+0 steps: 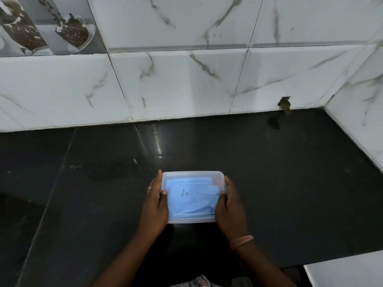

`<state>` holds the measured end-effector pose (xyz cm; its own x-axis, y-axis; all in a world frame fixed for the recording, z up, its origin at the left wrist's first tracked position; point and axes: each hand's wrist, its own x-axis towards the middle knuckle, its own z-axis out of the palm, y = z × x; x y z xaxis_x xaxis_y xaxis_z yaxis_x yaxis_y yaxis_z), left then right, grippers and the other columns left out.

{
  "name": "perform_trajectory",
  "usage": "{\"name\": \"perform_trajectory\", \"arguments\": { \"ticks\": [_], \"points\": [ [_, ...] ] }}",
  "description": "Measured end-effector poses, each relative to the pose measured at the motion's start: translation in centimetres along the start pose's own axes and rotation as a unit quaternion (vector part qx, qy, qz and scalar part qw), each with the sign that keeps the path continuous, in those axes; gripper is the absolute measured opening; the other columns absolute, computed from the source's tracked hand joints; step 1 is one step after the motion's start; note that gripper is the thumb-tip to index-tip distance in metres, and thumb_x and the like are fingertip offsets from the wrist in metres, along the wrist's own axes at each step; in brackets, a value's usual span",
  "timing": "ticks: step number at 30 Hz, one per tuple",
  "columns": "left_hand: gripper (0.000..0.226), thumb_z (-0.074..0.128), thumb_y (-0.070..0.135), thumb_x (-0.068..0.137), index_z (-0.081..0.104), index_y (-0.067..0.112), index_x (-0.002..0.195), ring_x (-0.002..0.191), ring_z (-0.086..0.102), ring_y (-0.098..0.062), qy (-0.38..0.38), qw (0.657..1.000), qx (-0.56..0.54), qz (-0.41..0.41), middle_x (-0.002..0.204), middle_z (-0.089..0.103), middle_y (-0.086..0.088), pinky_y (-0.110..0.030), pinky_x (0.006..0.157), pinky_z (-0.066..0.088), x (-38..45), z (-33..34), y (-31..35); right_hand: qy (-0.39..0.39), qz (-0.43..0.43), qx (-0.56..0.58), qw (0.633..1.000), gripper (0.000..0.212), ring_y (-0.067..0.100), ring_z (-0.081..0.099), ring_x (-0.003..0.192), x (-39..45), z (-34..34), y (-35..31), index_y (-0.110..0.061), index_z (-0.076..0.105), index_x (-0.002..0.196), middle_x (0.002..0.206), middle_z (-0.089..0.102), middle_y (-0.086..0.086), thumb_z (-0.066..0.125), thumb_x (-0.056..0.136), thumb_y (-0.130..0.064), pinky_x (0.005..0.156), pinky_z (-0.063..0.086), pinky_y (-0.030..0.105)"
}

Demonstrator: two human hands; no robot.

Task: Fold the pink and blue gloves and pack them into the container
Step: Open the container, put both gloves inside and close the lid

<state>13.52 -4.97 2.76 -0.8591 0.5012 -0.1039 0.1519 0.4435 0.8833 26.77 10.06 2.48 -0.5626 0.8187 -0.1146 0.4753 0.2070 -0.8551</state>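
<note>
- Lidded clear container (192,196) on dark surface (290,172), blue gloves (190,201) folded inside, seen through lid; pink not discernible.
- Gripped at both short sides: left hand (155,206) and right hand (229,206), thumbs over lid.

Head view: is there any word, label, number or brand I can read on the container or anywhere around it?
No printed text can be read.
Translucent plastic container lid: a small dark handwritten scribble near its middle, perhaps "11" or "M", too unclear to tell.
White marble-pattern wall tiles: no writing.
Picture tile with coffee cups: images only, no words.
Black stone countertop: no markings.
</note>
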Motion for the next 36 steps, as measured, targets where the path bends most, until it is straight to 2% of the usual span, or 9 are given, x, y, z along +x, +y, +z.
{"name": "perform_trajectory", "arguments": {
  "ticks": [8,13,17,21,24,26,29,33,36],
  "points": [
    [0.048,0.041,0.013,0.110,0.040,0.019,0.158,0.141,0.036,-0.004,0.051,0.998,0.027,0.004,0.160,0.044,-0.002,-0.021,0.117,0.025,0.2,1.1,-0.8,0.051,0.007,-0.028,0.998,0.050,0.018,0.052,0.129,0.4,0.8,0.0,-0.016,0.044,0.147,0.145,0.053,0.001,0.045,0.098,-0.011,0.108,0.036,0.024],
    [0.048,0.040,0.017,0.110,0.040,0.026,0.158,0.144,0.044,-0.016,0.057,0.997,0.042,-0.002,0.158,0.047,0.002,-0.028,0.117,0.032,0.7,1.6,-1.4,0.082,0.012,-0.036,0.996,0.050,0.017,0.054,0.127,0.7,1.6,0.4,-0.020,0.044,0.146,0.143,0.054,-0.001,0.045,0.097,-0.014,0.106,0.037,0.022],
    [0.048,0.039,0.019,0.111,0.039,0.029,0.158,0.145,0.044,-0.018,0.052,0.998,0.043,-0.009,0.159,0.047,0.002,-0.038,0.122,0.036,0.8,1.5,-1.4,0.079,0.008,-0.053,0.995,0.050,0.022,0.058,0.120,0.6,1.4,-0.1,-0.022,0.044,0.145,0.139,0.058,0.001,0.045,0.096,-0.015,0.104,0.047,0.035],
    [0.051,0.042,0.010,0.109,0.041,0.021,0.158,0.147,0.042,-0.023,0.044,0.997,0.068,-0.002,0.160,0.046,-0.003,-0.029,0.121,0.027,0.8,1.3,-0.9,0.059,0.013,-0.084,0.995,0.049,0.027,0.061,0.109,0.8,1.0,-0.2,-0.025,0.042,0.142,0.129,0.062,0.006,0.044,0.094,-0.017,0.094,0.052,0.041],
    [0.051,0.049,0.009,0.107,0.044,0.019,0.157,0.143,0.043,-0.027,0.041,0.997,0.061,-0.035,0.155,0.047,-0.013,-0.026,0.118,0.024,0.7,0.7,-0.4,0.015,0.012,-0.060,0.998,0.050,0.027,0.056,0.120,0.7,0.3,-0.4,-0.020,0.039,0.146,0.138,0.056,0.006,0.043,0.096,-0.015,0.103,0.047,0.041],
    [0.052,0.055,0.016,0.105,0.046,0.020,0.156,0.137,0.048,-0.027,0.038,0.995,0.021,-0.094,0.150,0.048,-0.013,-0.035,0.121,0.033,0.4,0.0,0.2,-0.011,0.010,-0.046,0.999,0.051,0.024,0.048,0.133,0.7,-0.5,-0.4,-0.017,0.038,0.150,0.148,0.049,0.005,0.044,0.099,-0.015,0.114,0.037,0.039],
    [0.039,0.066,0.018,0.099,0.061,0.016,0.139,0.103,0.068,-0.015,0.036,0.978,-0.075,-0.194,0.129,0.068,-0.003,-0.037,0.095,0.055,0.3,-1.3,0.9,-0.030,0.052,-0.062,0.996,0.051,0.026,0.043,0.137,0.8,-1.1,-0.4,-0.016,0.037,0.151,0.151,0.044,0.006,0.045,0.101,-0.022,0.118,0.031,0.042],
    [0.006,0.070,0.014,0.097,0.076,0.013,0.099,0.064,0.078,-0.013,-0.003,0.956,-0.134,-0.260,0.075,0.081,0.002,-0.025,0.054,0.059,1.2,-2.5,0.6,-0.074,0.152,-0.046,0.985,0.032,0.028,0.059,0.109,1.1,-1.7,-1.0,-0.007,0.055,0.124,0.123,0.059,0.013,0.047,0.097,-0.022,0.096,0.049,0.039],
    [0.006,0.071,0.009,0.097,0.077,0.011,0.099,0.060,0.077,-0.011,-0.005,0.958,-0.147,-0.246,0.076,0.082,0.000,-0.021,0.049,0.057,1.9,-2.6,0.3,-0.104,0.168,0.009,0.980,0.016,0.020,0.065,0.088,2.0,-3.3,-1.3,-0.010,0.064,0.106,0.103,0.067,0.008,0.054,0.095,-0.016,0.080,0.054,0.035]
  ]
}}
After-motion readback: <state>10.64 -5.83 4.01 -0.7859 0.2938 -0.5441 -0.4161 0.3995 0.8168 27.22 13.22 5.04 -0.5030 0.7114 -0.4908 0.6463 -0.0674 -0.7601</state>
